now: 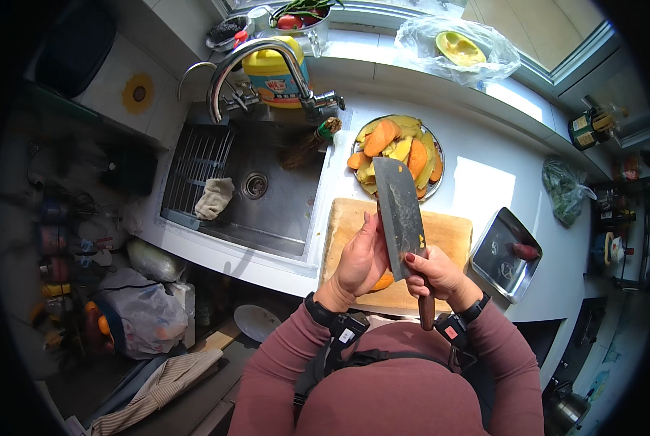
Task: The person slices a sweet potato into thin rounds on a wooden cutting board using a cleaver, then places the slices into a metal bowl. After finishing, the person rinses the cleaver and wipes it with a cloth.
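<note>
My right hand (pixel 434 275) grips a Chinese cleaver (pixel 400 218) by its dark wooden handle, thumb on the lower blade. The blade points up and away from me, above a wooden cutting board (pixel 445 229). My left hand (pixel 360 261) is cupped at the blade's left edge; whether it touches or holds something behind the blade cannot be told. A piece of orange flesh (pixel 383 282) lies on the board, partly hidden by my left hand. Beyond the board, a round plate (pixel 440 147) is heaped with yellow peelings and orange pieces, perhaps sweet potato (pixel 382 137). Small yellow bits stick to the blade.
To the left is a steel sink (pixel 270 212) with a rack, a cloth (pixel 214 199) and a curved faucet (pixel 249 46). At right, a metal tray (pixel 494 256) holds a reddish tuber (pixel 525 251). A bagged cut melon or squash (pixel 460 48) lies on the windowsill.
</note>
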Demonstrator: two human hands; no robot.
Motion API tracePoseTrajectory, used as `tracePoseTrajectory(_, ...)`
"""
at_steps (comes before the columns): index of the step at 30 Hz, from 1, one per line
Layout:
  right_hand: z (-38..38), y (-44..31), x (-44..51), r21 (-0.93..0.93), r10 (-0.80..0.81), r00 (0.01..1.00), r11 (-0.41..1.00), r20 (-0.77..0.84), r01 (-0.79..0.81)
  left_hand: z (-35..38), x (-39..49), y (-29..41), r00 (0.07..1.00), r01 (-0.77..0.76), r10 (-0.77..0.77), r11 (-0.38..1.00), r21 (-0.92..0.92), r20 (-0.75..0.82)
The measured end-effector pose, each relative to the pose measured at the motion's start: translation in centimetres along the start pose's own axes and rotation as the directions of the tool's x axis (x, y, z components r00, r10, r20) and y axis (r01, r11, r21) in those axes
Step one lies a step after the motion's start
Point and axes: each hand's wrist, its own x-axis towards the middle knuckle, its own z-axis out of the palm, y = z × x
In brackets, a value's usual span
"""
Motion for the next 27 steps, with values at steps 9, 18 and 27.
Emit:
tracePoseTrajectory(9, -0.7, 1.8, -2.2, 0.054, -0.013, 0.998, 0.998, -0.065, 0.016, 0.8, 0.2, -3.4, 0.999, 0.02, -0.022, 0.998, -0.055, -0.04)
tracePoseTrajectory(18, -2.6, 3.4, -3.0, 0.148, -0.066, 0.993, 0.986, -0.099, 0.08, 0.7, 1.2, -6.5, 0.994, 0.044, -0.05, 0.997, -0.059, -0.099)
tracePoseTrajectory(27, -5.0, 3.9, -4.0, 0.05, -0.195, 0.961, 0.977, -0.196, 0.208, -0.2, 3.2, -9.1, 0.97, 0.105, -0.115, 0.993, -0.057, -0.213)
